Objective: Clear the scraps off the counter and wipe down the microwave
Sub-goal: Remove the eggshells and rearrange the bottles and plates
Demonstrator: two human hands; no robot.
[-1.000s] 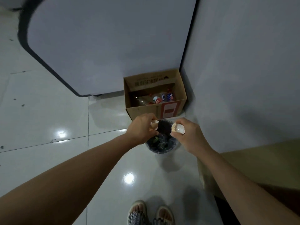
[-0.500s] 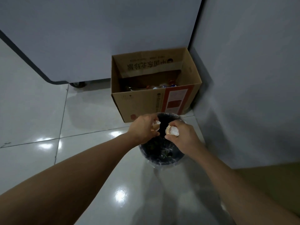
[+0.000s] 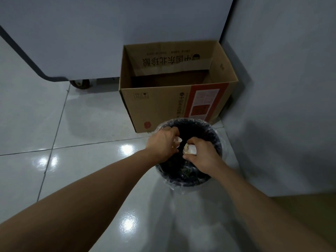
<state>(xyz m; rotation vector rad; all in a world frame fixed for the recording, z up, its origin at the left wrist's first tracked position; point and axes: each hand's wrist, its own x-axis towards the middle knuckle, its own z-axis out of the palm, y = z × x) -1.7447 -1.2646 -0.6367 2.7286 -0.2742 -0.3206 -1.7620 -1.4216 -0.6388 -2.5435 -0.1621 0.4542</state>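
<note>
My left hand (image 3: 163, 144) – fingers curled, pinching eggshell piece (image 3: 177, 141) over bin (image 3: 216, 142). My right hand (image 3: 201, 155) – curled round second eggshell piece (image 3: 190, 149), same bin. Cardboard box (image 3: 158, 106) touching bin's far rim, on tiled floor (image 3: 81, 128).

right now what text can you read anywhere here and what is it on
"中国东北珍酿" upside down on the inner flap of the cardboard box.
The vertical line on the box front starts "中国东北"; the rest is blurred.
Small print above the flap text, the red label and the handling symbols: unreadable.
</note>
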